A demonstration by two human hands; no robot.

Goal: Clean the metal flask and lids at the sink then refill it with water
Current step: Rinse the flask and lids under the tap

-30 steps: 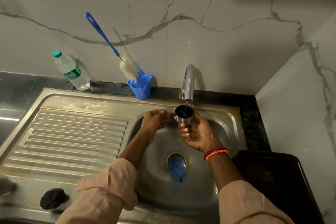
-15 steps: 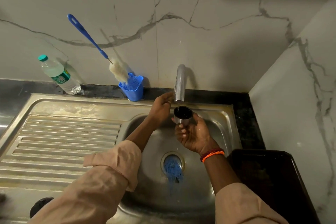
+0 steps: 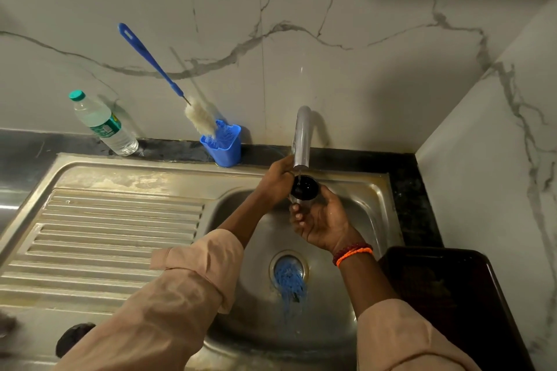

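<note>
The right hand (image 3: 322, 220) wraps its grip round the single metal flask (image 3: 304, 188), held upright with its long axis vertical and its open mouth directly under the one tap (image 3: 302, 137) spout. The left hand (image 3: 278, 180), at nine o'clock of the flask, reaches by the spout; whether it clasps anything cannot be told. One black lid (image 3: 73, 337) lies at seven o'clock on the worktop (image 3: 105, 229).

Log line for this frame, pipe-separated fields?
stage: filling | right hand: grips metal flask under tap | left hand: at tap's spout | black lid: on drainboard
</note>
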